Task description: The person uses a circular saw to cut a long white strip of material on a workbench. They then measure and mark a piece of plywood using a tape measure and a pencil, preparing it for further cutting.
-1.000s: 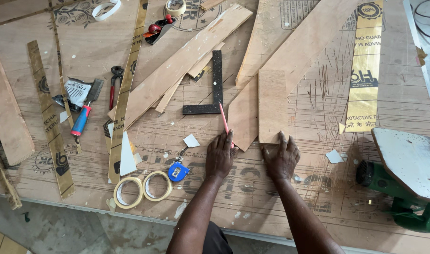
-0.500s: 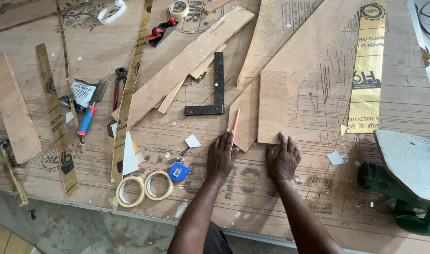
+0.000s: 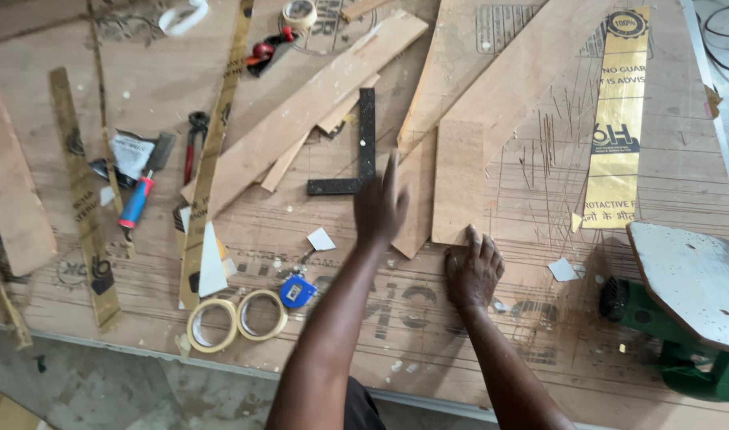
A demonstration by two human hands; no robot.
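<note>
My left hand (image 3: 379,209) is lifted above the bench and blurred by motion, with its fingers pointing toward the black metal try square (image 3: 363,151). The blur hides whether anything is in this hand. My right hand (image 3: 473,271) lies flat on the bench with fingers spread. Its fingertips touch the lower edge of a rectangular plywood piece (image 3: 458,179). A narrower pointed wood offcut (image 3: 416,207) lies between the two hands.
Long wood planks (image 3: 301,119) cross the plywood-topped bench. Two tape rolls (image 3: 235,320), a small blue tape measure (image 3: 297,291), pliers (image 3: 192,143), a red-and-blue-handled tool (image 3: 135,201) and wood strips lie left. A green power tool with a metal plate (image 3: 691,295) sits right.
My left hand rose off the bench and moved up toward the try square. The red pencil it held upright is no longer distinguishable. My right hand stayed at the plywood edge.
</note>
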